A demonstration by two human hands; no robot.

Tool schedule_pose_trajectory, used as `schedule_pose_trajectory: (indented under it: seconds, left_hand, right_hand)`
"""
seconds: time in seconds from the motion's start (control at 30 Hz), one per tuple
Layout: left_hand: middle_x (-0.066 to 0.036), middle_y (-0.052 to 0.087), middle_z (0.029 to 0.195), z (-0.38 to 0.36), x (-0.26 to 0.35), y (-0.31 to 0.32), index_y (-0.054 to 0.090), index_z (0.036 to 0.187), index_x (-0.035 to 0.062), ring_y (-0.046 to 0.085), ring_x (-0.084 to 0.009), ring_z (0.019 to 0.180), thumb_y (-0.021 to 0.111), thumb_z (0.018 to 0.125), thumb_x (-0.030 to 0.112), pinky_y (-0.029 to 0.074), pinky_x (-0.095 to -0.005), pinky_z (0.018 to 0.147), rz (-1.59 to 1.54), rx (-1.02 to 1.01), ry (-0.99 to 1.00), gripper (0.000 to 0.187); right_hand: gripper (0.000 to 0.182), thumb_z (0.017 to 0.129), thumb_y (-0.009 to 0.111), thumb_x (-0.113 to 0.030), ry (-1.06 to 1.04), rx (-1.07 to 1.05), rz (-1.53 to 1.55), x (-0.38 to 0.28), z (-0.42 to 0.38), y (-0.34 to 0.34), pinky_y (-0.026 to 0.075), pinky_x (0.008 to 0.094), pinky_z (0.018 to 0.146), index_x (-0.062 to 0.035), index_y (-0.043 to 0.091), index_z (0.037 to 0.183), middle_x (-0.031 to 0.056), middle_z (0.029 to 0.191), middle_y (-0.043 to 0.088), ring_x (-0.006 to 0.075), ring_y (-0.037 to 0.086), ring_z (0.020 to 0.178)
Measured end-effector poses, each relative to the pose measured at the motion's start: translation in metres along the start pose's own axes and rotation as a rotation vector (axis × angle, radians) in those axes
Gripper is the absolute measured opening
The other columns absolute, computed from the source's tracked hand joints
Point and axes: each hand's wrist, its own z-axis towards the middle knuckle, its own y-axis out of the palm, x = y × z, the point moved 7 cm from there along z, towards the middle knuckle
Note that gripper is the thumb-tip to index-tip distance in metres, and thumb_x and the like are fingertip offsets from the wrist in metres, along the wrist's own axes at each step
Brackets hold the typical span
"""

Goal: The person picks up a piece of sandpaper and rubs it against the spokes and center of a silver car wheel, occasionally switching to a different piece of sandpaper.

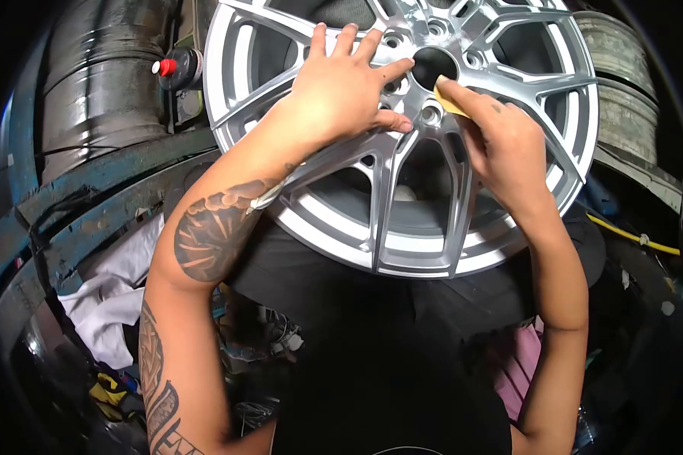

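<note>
A silver alloy wheel rim with many spokes lies face up across the person's lap. My left hand rests on the rim's hub area, left of the round centre bore, its fingers spread over the spokes and lug holes. In my right hand is a small folded yellow piece of sandpaper. The fingers press it against the hub face at the lower right edge of the bore, beside a lug hole. Part of the sandpaper is hidden under the fingers.
A dark metal drum stands at the left behind a blue metal frame. Nearby is a dark bottle with a red cap. White cloth hangs at lower left. A ribbed grey drum and a yellow hose are at right.
</note>
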Motion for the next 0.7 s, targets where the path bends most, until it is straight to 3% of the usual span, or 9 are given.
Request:
schedule_pose_trajectory:
  seconds: [0.03, 0.07, 0.1, 0.13, 0.2, 0.37, 0.6, 0.63, 0.7]
  left_hand:
    - [-0.021, 0.040, 0.169, -0.004, 0.006, -0.001, 0.046, 0.164, 0.0311, 0.037, -0.0469, 0.154, 0.055, 0.090, 0.084, 0.024, -0.0669, 0.126, 0.008, 0.009, 0.017, 0.091]
    - [-0.017, 0.036, 0.172, -0.004, 0.004, 0.001, 0.042, 0.166, 0.0251, 0.033, -0.0461, 0.157, 0.055, 0.095, 0.080, 0.022, -0.0678, 0.127, 0.007, -0.036, 0.006, 0.091]
    - [-0.017, 0.037, 0.172, -0.003, 0.002, 0.005, 0.044, 0.165, 0.0317, 0.033, -0.0449, 0.158, 0.052, 0.094, 0.082, 0.020, -0.0665, 0.128, 0.010, -0.013, -0.025, 0.088]
    - [-0.017, 0.038, 0.172, -0.004, 0.002, 0.008, 0.045, 0.164, 0.0384, 0.032, -0.0436, 0.159, 0.049, 0.093, 0.085, 0.018, -0.0652, 0.128, 0.014, 0.010, -0.058, 0.085]
    - [-0.015, 0.036, 0.173, -0.010, 0.001, 0.011, 0.041, 0.166, 0.0339, 0.030, -0.0408, 0.160, 0.047, 0.097, 0.082, 0.018, -0.0647, 0.129, 0.036, 0.057, -0.105, 0.085]
    - [-0.009, 0.028, 0.178, -0.026, -0.011, 0.019, 0.030, 0.171, 0.0205, 0.022, -0.0331, 0.165, 0.044, 0.101, 0.078, 0.020, -0.0648, 0.129, 0.096, 0.149, -0.165, 0.091]
    - [-0.009, 0.028, 0.177, -0.045, -0.031, 0.012, 0.030, 0.170, 0.0136, 0.021, -0.0382, 0.164, 0.048, 0.100, 0.077, 0.026, -0.0666, 0.127, 0.038, 0.160, -0.053, 0.096]
    - [-0.009, 0.029, 0.177, -0.049, -0.030, 0.010, 0.034, 0.168, 0.0097, 0.020, -0.0414, 0.164, 0.050, 0.103, 0.071, 0.017, -0.0669, 0.129, -0.040, 0.140, -0.049, 0.091]
    - [-0.009, 0.029, 0.177, -0.059, -0.023, 0.008, 0.035, 0.168, 0.0098, 0.019, -0.0407, 0.164, 0.049, 0.103, 0.072, 0.015, -0.0666, 0.129, -0.038, 0.055, -0.046, 0.091]
  right_hand:
    - [0.044, 0.083, 0.078, -0.006, -0.019, -0.044, 0.067, -0.006, -0.010, 0.002, 0.052, 0.0374, 0.067, -0.0150, 0.066, 0.124, 0.0037, 0.090, 0.074, 0.0284, 0.069, 0.073]
    - [0.040, 0.082, 0.080, -0.007, -0.044, -0.086, 0.132, -0.013, -0.013, 0.005, 0.052, 0.0373, 0.068, -0.0120, 0.064, 0.118, 0.0041, 0.090, 0.073, 0.0292, 0.069, 0.073]
    - [0.037, 0.080, 0.082, -0.009, -0.048, -0.097, 0.213, -0.020, -0.015, 0.003, 0.053, 0.0387, 0.069, -0.0094, 0.057, 0.108, 0.0052, 0.086, 0.071, 0.0312, 0.068, 0.074]
    - [0.038, 0.079, 0.083, -0.009, -0.057, -0.123, 0.209, -0.022, -0.019, 0.005, 0.053, 0.0394, 0.070, -0.0091, 0.057, 0.107, 0.0055, 0.085, 0.070, 0.0312, 0.068, 0.075]
    - [0.040, 0.077, 0.084, -0.010, -0.078, -0.170, 0.197, -0.023, -0.029, 0.009, 0.053, 0.0408, 0.071, -0.0087, 0.055, 0.105, 0.0063, 0.084, 0.068, 0.0314, 0.069, 0.076]
    - [0.048, 0.072, 0.088, -0.011, -0.123, -0.201, 0.098, -0.025, -0.044, 0.008, 0.054, 0.0443, 0.075, -0.0082, 0.054, 0.106, 0.0110, 0.104, 0.063, 0.0333, 0.067, 0.088]
    - [0.046, 0.075, 0.088, -0.016, -0.146, -0.179, 0.149, -0.035, -0.057, -0.003, 0.053, 0.0456, 0.078, -0.0081, 0.057, 0.108, 0.0117, 0.107, 0.060, 0.0339, 0.066, 0.090]
    - [0.044, 0.076, 0.087, -0.016, -0.163, -0.181, 0.153, -0.037, -0.059, -0.002, 0.053, 0.0454, 0.078, -0.0082, 0.058, 0.108, 0.0115, 0.105, 0.060, 0.0338, 0.066, 0.089]
    - [0.040, 0.078, 0.086, -0.016, -0.235, -0.209, 0.179, -0.042, -0.064, 0.003, 0.053, 0.0450, 0.076, -0.0085, 0.059, 0.106, 0.0107, 0.103, 0.061, 0.0334, 0.066, 0.087]
